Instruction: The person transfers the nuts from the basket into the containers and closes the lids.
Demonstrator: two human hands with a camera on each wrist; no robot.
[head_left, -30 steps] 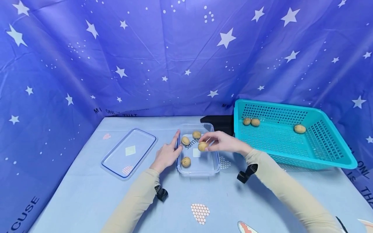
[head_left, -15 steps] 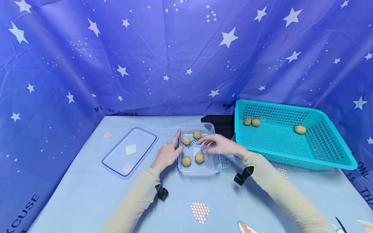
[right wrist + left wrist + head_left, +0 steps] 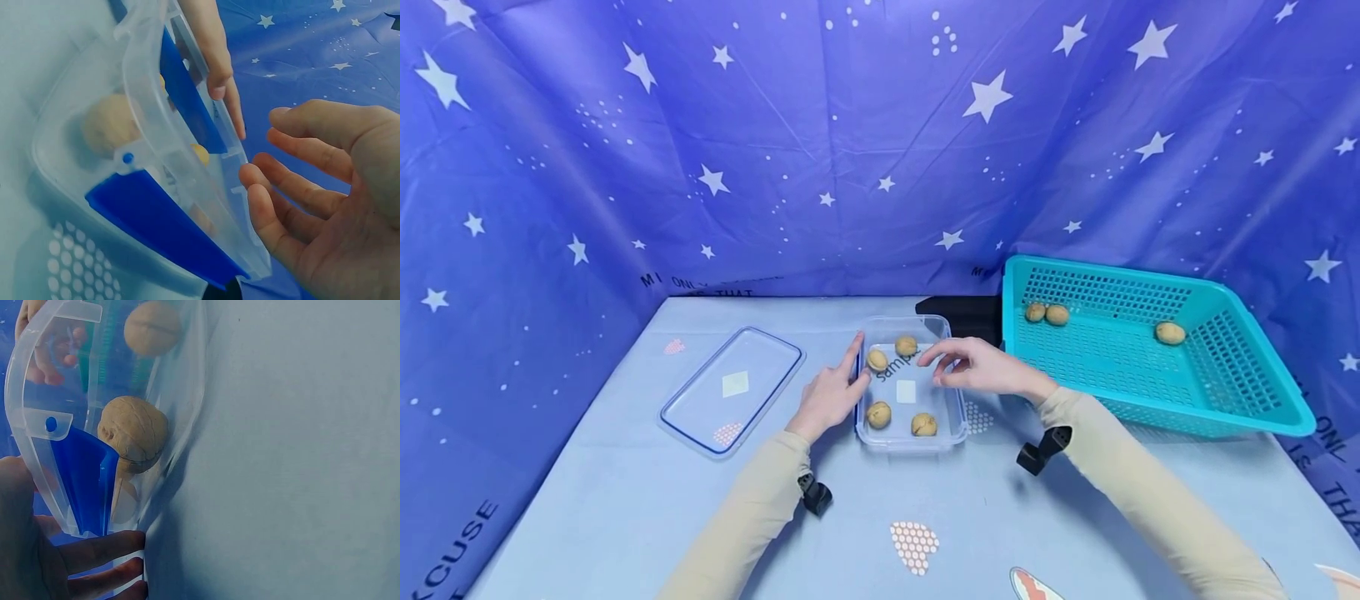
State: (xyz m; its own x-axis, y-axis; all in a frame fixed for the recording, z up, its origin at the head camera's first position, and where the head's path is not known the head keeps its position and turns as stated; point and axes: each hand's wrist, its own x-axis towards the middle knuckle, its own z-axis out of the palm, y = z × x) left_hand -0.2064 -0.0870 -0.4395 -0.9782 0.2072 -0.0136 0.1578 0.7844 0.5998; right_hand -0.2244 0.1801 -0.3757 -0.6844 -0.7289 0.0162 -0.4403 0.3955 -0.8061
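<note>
A clear plastic container (image 3: 957,415) sits mid-table with several walnuts in it; the nearest one (image 3: 923,425) lies in its front right corner. My left hand (image 3: 842,379) rests with straight fingers against the container's left wall; in the left wrist view its fingers (image 3: 94,550) touch the rim beside a walnut (image 3: 134,434). My right hand (image 3: 943,362) hovers above the container's right side, fingers spread and empty. The right wrist view shows that hand (image 3: 312,187) with its palm open next to the container's wall (image 3: 150,125).
The container's clear lid (image 3: 732,390) lies flat on the table to the left. A teal mesh basket (image 3: 1217,367) at the right holds three walnuts (image 3: 1057,315). A black object (image 3: 966,317) sits behind the container. Star-printed blue cloth walls surround the table.
My right hand let go of the walnut it held. That walnut now lies in the container's front right corner, and the hand has lifted back to the right, empty. My left hand stayed put.
</note>
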